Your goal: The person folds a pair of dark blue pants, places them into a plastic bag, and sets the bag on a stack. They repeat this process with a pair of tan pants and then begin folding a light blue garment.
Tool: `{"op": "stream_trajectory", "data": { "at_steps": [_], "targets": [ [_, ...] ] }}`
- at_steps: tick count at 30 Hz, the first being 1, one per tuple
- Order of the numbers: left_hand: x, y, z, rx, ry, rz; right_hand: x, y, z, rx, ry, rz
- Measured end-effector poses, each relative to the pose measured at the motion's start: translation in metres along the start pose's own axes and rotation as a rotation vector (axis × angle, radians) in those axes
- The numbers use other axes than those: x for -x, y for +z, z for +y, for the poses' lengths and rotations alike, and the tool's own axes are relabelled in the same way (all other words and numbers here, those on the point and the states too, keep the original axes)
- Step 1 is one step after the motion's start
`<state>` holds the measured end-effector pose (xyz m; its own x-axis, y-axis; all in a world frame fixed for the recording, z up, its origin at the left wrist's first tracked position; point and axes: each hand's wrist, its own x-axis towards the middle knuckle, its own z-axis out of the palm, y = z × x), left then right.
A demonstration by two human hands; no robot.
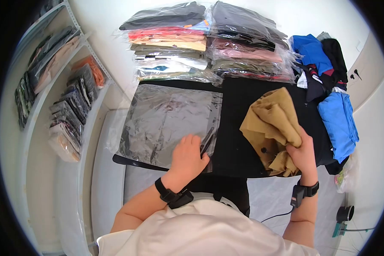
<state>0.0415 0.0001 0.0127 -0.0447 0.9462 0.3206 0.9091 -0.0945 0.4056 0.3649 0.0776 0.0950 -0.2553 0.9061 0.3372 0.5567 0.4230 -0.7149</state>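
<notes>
My right hand (302, 153) grips a crumpled tan cloth garment (275, 115) by its right side, holding it bunched above the black table surface. A dark round spot shows in its lower folds. To the left, a clear plastic bag (166, 115) lies flat on the table. My left hand (186, 155) rests on the bag's lower right part, fingers laid out over the plastic. Beside its thumb is a slim black tool (208, 141), whose kind I cannot make out.
Two stacks of bagged folded clothes, a left stack (170, 47) and a right stack (251, 47), stand along the back. Blue garments (339, 123) and dark ones lie at the right edge. White shelves (34, 141) with bagged clothes stand at left.
</notes>
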Motion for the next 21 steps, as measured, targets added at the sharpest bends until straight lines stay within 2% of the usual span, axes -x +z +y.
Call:
{"op": "stream_trajectory", "data": {
  "at_steps": [2, 4, 6, 8, 10, 12, 14, 15, 18, 21],
  "targets": [
    [0.005, -0.007, -0.006, 0.054, 0.007, -0.010, -0.003, -0.002, -0.011, -0.187, 0.013, 0.025],
    [0.010, -0.010, -0.014, 0.109, 0.016, -0.023, -0.006, -0.006, -0.011, -0.222, 0.029, -0.004],
    [0.013, -0.013, -0.021, 0.238, -0.014, -0.047, -0.007, -0.007, -0.009, -0.459, 0.136, -0.123],
    [0.014, -0.017, -0.024, 0.262, -0.039, -0.061, -0.012, -0.002, -0.009, -0.501, 0.163, -0.170],
    [0.014, -0.021, -0.026, 0.287, -0.060, -0.079, -0.017, 0.008, -0.005, -0.399, 0.137, -0.210],
    [0.014, -0.020, -0.028, 0.327, -0.042, -0.056, -0.024, 0.016, -0.005, 0.285, 0.028, -0.232],
    [0.013, -0.021, -0.027, 0.326, -0.052, -0.048, -0.020, 0.040, 0.000, 0.669, -0.001, -0.145],
    [0.013, -0.021, -0.026, 0.318, -0.066, -0.033, -0.017, 0.051, 0.007, 0.768, -0.070, -0.125],
    [0.012, -0.021, -0.026, 0.358, -0.076, -0.025, -0.005, 0.059, -0.012, 0.806, -0.090, -0.180],
    [0.013, -0.025, -0.026, 0.386, -0.081, -0.049, 0.006, 0.065, -0.003, 0.874, -0.121, -0.188]
  ]
}}
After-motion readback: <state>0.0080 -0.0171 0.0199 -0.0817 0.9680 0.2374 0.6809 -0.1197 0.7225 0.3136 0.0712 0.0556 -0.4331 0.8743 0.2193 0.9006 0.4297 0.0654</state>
